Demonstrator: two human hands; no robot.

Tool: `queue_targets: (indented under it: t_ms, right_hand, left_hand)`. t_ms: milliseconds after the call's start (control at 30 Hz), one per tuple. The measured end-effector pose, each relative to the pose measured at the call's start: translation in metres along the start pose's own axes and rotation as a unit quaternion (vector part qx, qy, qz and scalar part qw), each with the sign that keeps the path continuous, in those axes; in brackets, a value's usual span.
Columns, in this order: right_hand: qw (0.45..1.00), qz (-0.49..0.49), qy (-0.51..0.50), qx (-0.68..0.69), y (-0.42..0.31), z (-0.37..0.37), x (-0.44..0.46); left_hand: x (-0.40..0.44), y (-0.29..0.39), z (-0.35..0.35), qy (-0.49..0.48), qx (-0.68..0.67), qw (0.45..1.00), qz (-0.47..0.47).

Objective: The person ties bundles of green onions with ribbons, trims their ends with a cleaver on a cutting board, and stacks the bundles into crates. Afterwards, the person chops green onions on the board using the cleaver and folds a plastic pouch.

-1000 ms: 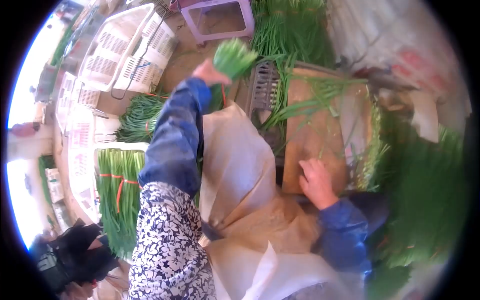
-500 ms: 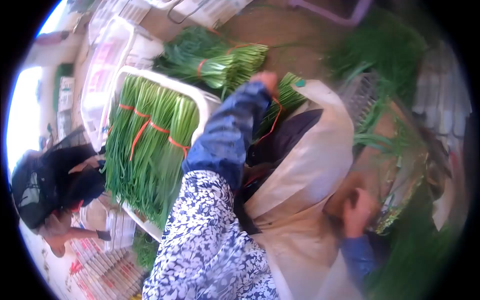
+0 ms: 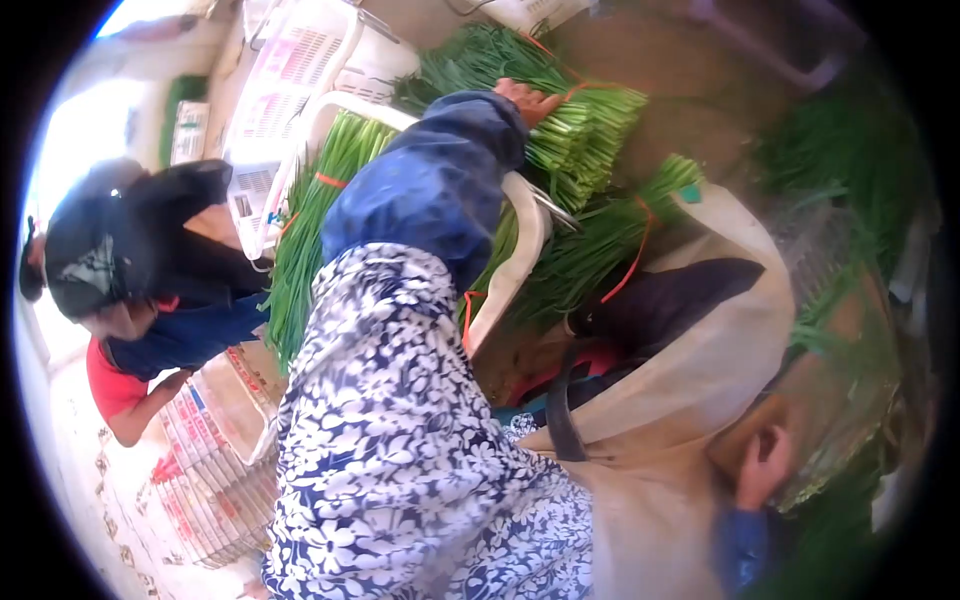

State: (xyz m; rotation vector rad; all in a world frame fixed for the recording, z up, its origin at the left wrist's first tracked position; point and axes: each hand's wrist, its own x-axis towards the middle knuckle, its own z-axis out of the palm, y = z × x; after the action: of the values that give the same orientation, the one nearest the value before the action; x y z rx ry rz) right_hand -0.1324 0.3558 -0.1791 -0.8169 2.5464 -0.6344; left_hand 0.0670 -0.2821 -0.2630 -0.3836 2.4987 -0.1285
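My left hand [image 3: 527, 101], in a blue sleeve cover, reaches to the tied bundles of green chives [image 3: 590, 135] at the top. Its fingers curl over the orange tie on a bundle. A smaller chive bundle [image 3: 672, 178] with a loose-hanging orange band [image 3: 632, 262] lies nearer, beside the tan apron [image 3: 690, 390]. My right hand [image 3: 765, 463] is low on the right by the apron's edge, thumb and fingers apart with nothing visible between them; it is slightly blurred. My left arm partly hides a white crate [image 3: 527, 245] holding tied chives [image 3: 335, 190].
Another white crate [image 3: 290, 75] stands behind. At left a person in a black cap [image 3: 95, 240] bends over stacked crates [image 3: 205, 480]. Loose greens [image 3: 850, 150] lie at right, with a pale purple crate rim [image 3: 770, 60] above them.
My left hand has moved from the smaller bundle to the farther bundles. The view has shifted left, and the co-worker shows more fully. My right hand stays by the apron.
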Motion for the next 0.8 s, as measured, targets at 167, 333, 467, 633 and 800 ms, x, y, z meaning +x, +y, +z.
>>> queue_targets:
  t_ms: [167, 333, 467, 633, 800]
  right_hand:
    - [0.999, 0.011, 0.02, -0.027, -0.011, -0.013, 0.0]
    - [0.998, 0.044, 0.036, 0.022, -0.014, -0.011, -0.001]
    - [0.999, 0.011, 0.031, 0.01, -0.028, -0.023, 0.009]
    - [0.999, -0.025, 0.028, -0.029, -0.043, -0.033, 0.01]
    - [0.999, -0.031, 0.043, 0.011, -0.008, -0.012, -0.005]
  left_hand:
    - [0.0, -0.003, -0.025, -0.031, -0.147, 0.987, 0.048]
    - [0.005, -0.001, -0.033, 0.012, -0.172, 0.984, 0.051]
    - [-0.007, -0.02, -0.062, 0.179, -0.341, 0.915, -0.117]
    - [-0.064, -0.116, -0.099, 0.456, -0.473, 0.738, -0.158]
    - [-0.237, -0.179, -0.16, 0.636, -0.513, 0.543, -0.196]
